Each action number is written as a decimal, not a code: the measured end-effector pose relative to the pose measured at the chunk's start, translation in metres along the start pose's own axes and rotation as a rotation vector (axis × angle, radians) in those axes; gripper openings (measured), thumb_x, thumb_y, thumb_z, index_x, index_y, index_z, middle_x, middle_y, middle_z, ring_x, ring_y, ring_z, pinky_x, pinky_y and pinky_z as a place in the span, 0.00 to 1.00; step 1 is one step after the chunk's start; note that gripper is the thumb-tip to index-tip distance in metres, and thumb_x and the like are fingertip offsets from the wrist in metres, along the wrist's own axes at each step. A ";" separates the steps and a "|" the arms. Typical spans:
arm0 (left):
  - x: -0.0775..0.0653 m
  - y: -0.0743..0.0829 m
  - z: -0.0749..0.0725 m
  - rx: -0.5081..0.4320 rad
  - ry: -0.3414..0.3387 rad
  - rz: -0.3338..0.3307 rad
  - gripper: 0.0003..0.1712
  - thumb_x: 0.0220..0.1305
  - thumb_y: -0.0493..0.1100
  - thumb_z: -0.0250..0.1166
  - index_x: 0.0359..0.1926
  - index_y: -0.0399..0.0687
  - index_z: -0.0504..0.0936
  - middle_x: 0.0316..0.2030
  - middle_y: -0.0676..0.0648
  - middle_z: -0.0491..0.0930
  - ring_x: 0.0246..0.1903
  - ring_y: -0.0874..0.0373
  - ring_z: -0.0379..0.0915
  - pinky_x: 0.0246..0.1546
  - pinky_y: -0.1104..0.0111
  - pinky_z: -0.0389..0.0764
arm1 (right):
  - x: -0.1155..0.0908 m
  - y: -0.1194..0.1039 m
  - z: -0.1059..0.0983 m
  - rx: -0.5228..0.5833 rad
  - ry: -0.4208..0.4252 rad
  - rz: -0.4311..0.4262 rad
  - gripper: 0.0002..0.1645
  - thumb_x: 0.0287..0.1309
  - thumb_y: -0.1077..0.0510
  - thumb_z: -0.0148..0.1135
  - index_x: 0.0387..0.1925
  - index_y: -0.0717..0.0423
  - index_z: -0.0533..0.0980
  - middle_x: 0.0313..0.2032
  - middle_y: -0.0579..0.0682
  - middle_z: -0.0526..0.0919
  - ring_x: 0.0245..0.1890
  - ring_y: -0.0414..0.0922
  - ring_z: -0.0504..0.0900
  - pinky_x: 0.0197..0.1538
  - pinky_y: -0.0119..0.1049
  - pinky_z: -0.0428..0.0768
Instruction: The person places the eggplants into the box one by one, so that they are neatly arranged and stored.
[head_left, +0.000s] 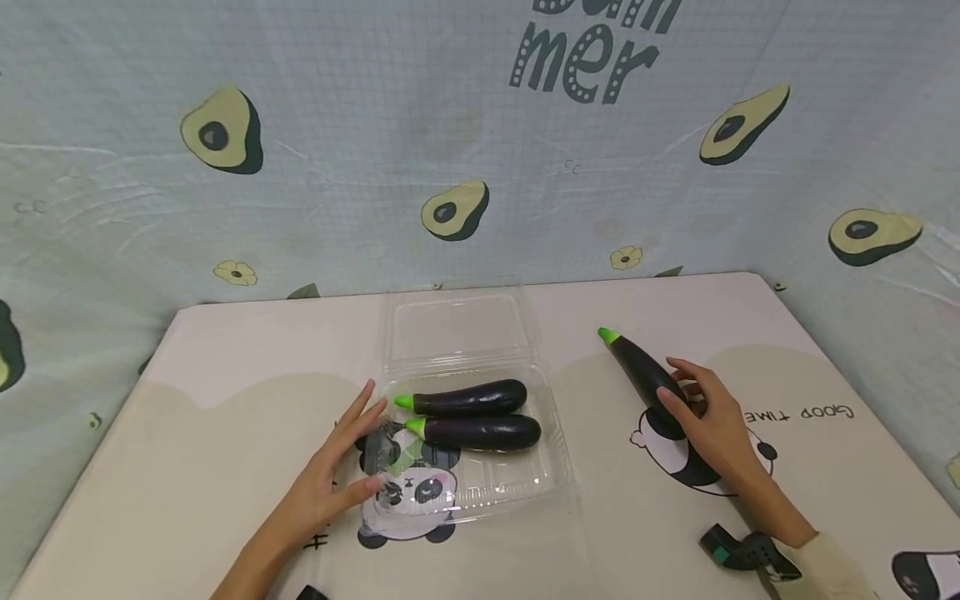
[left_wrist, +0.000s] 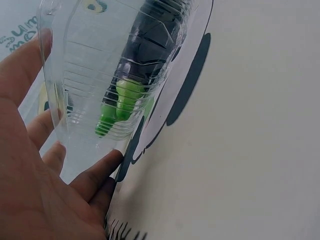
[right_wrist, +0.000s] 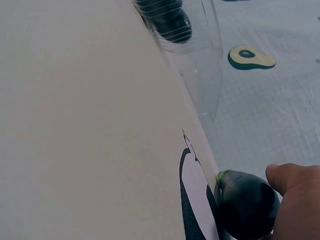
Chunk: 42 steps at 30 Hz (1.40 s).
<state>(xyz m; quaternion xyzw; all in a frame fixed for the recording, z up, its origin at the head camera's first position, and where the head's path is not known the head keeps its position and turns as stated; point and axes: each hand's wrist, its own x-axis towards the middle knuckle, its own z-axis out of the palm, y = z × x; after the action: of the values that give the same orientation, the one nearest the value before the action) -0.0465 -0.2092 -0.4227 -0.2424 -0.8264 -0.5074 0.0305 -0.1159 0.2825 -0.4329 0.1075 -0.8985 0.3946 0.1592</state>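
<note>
Two dark purple eggplants, the farther (head_left: pixel 480 398) and the nearer (head_left: pixel 483 432), lie side by side in a clear plastic clamshell box (head_left: pixel 510 482), their green stems to the left. The box's lid (head_left: pixel 461 325) is folded back away from me. My left hand (head_left: pixel 322 483) is at the box's left edge, fingers spread and fairly straight; in the left wrist view they meet the clear wall (left_wrist: pixel 82 55). To the right, my right hand (head_left: pixel 708 421) grips the thick end of a third eggplant (head_left: pixel 637 367) on the table, its green stem pointing away to the left.
The pale table (head_left: pixel 247 467) has printed pandas and lettering. Behind it hangs a cloth (head_left: pixel 337 183) with avocado prints. A dark wrist device (head_left: pixel 742 552) is by my right sleeve (head_left: pixel 821 571).
</note>
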 end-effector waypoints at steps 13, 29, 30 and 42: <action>0.000 0.002 -0.001 0.000 0.003 0.000 0.45 0.53 0.34 0.66 0.72 0.45 0.58 0.75 0.44 0.41 0.66 0.54 0.60 0.55 0.27 0.46 | 0.000 -0.004 0.000 -0.019 -0.038 0.007 0.29 0.62 0.57 0.62 0.64 0.55 0.68 0.48 0.51 0.74 0.37 0.34 0.73 0.35 0.20 0.71; 0.002 0.001 -0.001 -0.013 -0.007 0.008 0.45 0.53 0.33 0.66 0.72 0.45 0.58 0.75 0.45 0.40 0.66 0.54 0.59 0.56 0.30 0.45 | 0.001 -0.002 0.000 -0.017 -0.032 0.023 0.25 0.63 0.56 0.60 0.61 0.57 0.71 0.47 0.53 0.75 0.40 0.30 0.72 0.37 0.16 0.71; 0.002 0.002 -0.001 -0.014 -0.006 0.008 0.45 0.53 0.33 0.66 0.72 0.45 0.58 0.75 0.45 0.40 0.66 0.54 0.59 0.56 0.30 0.45 | 0.001 -0.002 0.000 -0.018 -0.029 0.021 0.25 0.63 0.56 0.60 0.60 0.57 0.71 0.47 0.53 0.76 0.40 0.30 0.72 0.37 0.16 0.71; 0.000 0.001 0.000 0.005 0.005 0.000 0.45 0.53 0.35 0.66 0.72 0.46 0.59 0.75 0.46 0.41 0.66 0.55 0.60 0.55 0.28 0.46 | 0.000 -0.007 0.001 0.014 0.029 -0.004 0.24 0.60 0.61 0.63 0.58 0.56 0.75 0.43 0.54 0.78 0.37 0.29 0.73 0.34 0.16 0.72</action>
<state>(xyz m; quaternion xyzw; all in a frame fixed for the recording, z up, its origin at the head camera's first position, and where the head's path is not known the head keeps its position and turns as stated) -0.0462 -0.2083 -0.4218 -0.2412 -0.8276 -0.5058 0.0330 -0.1133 0.2772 -0.4284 0.1044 -0.8932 0.4020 0.1723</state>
